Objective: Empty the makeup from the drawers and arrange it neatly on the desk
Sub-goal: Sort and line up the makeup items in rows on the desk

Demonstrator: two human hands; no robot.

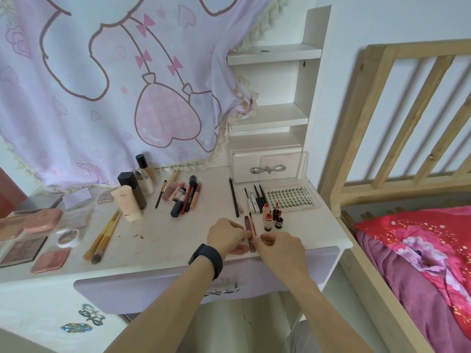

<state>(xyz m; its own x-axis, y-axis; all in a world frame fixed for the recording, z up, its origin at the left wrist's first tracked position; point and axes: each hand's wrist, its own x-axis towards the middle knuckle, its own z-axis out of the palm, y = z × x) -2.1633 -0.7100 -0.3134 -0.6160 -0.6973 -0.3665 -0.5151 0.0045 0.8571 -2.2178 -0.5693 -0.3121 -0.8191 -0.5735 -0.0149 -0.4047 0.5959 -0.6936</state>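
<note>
1. Pinching a brown tube (247, 224) near its lower end, the left hand (225, 234) rests on the desk (165, 233) close to the front edge. Its fingers are curled, and a black band (206, 261) is on the wrist.
2. The right hand (280, 247) sits just beside it. Thumb and forefinger are closed on the bottom tip of a red pen (253, 225), and the other fingers are loosely bent.
3. Tube and pen lie side by side, pointing away from the person; whether they touch I cannot tell.
4. Just right of them stand two red bottles (266, 208) and two dark pots (279, 222).
5. Behind those lie a lash tray (293, 197) and a row of liners (256, 198), with a long black pencil (234, 197) to their left.
6. Mid-desk is a heap of lipsticks (183, 197). Left of it are a pale tube (127, 203), a dark bottle (132, 188) and a glass bottle (145, 174).
7. Further left lie brushes (104, 235), a round jar (67, 236), a pink compact (43, 221) and a palette (21, 250).
8. The small drawer (265, 166) at the back right is closed.
9. The front drawer (165, 284) shows its lilac face below the wrists.
</note>
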